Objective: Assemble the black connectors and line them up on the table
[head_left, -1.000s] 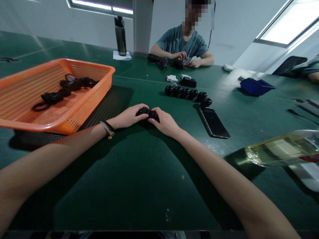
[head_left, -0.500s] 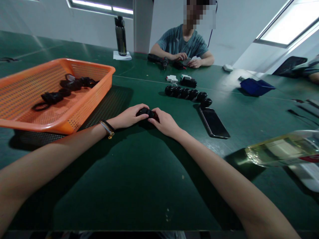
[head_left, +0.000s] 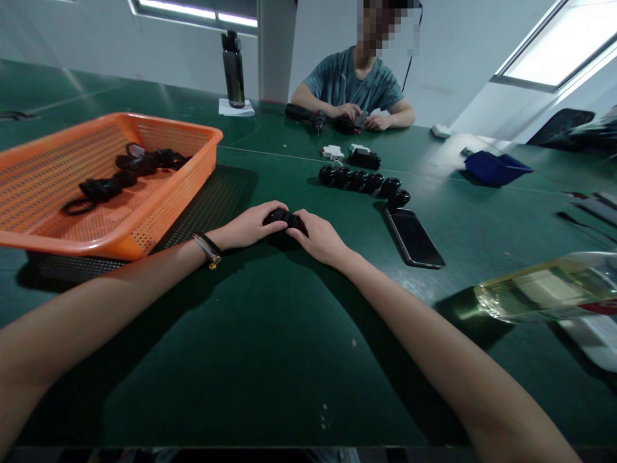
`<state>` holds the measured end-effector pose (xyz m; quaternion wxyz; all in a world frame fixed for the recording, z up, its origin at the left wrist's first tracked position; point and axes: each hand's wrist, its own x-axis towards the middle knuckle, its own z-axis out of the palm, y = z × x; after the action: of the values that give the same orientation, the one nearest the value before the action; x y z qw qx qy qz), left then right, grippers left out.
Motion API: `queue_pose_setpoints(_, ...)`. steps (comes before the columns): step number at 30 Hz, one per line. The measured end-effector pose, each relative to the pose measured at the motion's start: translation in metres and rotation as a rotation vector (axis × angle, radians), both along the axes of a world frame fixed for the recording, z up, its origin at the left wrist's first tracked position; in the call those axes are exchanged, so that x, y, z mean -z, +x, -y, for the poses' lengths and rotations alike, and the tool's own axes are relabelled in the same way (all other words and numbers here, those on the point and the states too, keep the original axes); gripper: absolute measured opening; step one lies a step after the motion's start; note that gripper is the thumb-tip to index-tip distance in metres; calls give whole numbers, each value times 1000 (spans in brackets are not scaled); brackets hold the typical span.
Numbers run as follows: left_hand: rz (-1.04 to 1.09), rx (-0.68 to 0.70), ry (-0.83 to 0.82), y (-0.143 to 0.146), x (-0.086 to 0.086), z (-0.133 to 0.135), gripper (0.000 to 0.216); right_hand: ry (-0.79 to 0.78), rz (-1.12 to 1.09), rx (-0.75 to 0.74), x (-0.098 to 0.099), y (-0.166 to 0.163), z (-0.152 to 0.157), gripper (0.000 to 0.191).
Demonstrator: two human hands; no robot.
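Observation:
Both of my hands grip one black rounded part [head_left: 290, 220] just above the green table [head_left: 270, 360]. Fingers and thumb of my left hand [head_left: 258, 225] close round its left end. On the other end, my right hand [head_left: 318, 236] holds it between thumb and fingers. Much of the part is hidden by the fingers, and its exact kind does not show. Beyond my right hand stands a row of several similar black round parts [head_left: 357, 180]. A dark-screened phone [head_left: 415, 236] lies against the near end of that row.
An orange basket [head_left: 130, 241] with black corded pieces [head_left: 101, 188] stands at left. At right are a bottle of yellowish liquid [head_left: 544, 286] and a blue scoop-like container [head_left: 496, 168]. Across the table sits a person [head_left: 357, 80] near a power drill [head_left: 306, 116]; a dark bottle [head_left: 234, 71] stands behind.
My hands and the black part stay in nearly the same place. Across the table, the other person's hands have shifted slightly over what they handle.

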<state>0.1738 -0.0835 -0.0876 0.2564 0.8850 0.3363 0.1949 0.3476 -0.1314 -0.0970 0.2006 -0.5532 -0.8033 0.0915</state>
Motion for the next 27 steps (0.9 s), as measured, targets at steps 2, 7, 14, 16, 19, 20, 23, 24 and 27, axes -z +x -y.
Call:
queue_pose_setpoints(2,0,-2,-5,0,0,0,41,4,9,3,0,0,0,26)
queue_pose_setpoints(7,6,5,-4,0,0,0,41,-12,47,18,-1,-1,0,25)
queue_pose_setpoints(14,14,9,-4,0,1,-2,42,-12,70,21,-2,-1,0,28)
queue_pose_setpoints(16,18,11,-7,0,1,-2,42,-13,70,24,-1,-1,0,28)
queue_pose_setpoints(19,23,15,-17,-1,0,-2,43,-17,46,14,-1,-1,0,28)
queue_pose_setpoints(20,25,15,-20,-1,0,-2,43,-17,28,8,-1,-1,0,28)
queue_pose_setpoints(23,30,13,-26,-1,0,-1,42,10,-59,-18,0,1,1,27)
queue_pose_setpoints(24,33,13,-29,-1,0,-1,42,30,-89,-32,1,2,2,29)
queue_pose_setpoints(27,43,14,-37,-2,1,-1,42,85,-139,-81,3,3,1,41)
